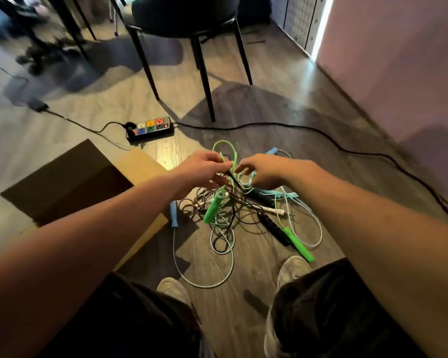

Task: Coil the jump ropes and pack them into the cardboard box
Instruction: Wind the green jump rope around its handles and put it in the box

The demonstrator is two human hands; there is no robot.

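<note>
A tangle of jump ropes (233, 210) lies on the wood floor before my feet: green, pale blue, black and white cords with handles. A green handle (214, 206) hangs in the middle, another green handle (299, 245) lies at the right, and a blue handle (173, 214) lies by the box. My left hand (204, 165) pinches a bunch of green and black cords lifted above the pile. My right hand (263, 169) reaches into the same cords, fingers curled among them. The open cardboard box (140, 164) stands at the left, partly behind my left forearm.
A power strip (150, 127) with coloured sockets lies beyond the box, and its black cable (347, 151) runs across the floor to the right. A black chair (192, 34) stands behind. A pink wall (398, 73) bounds the right. My shoes (292, 270) are beside the pile.
</note>
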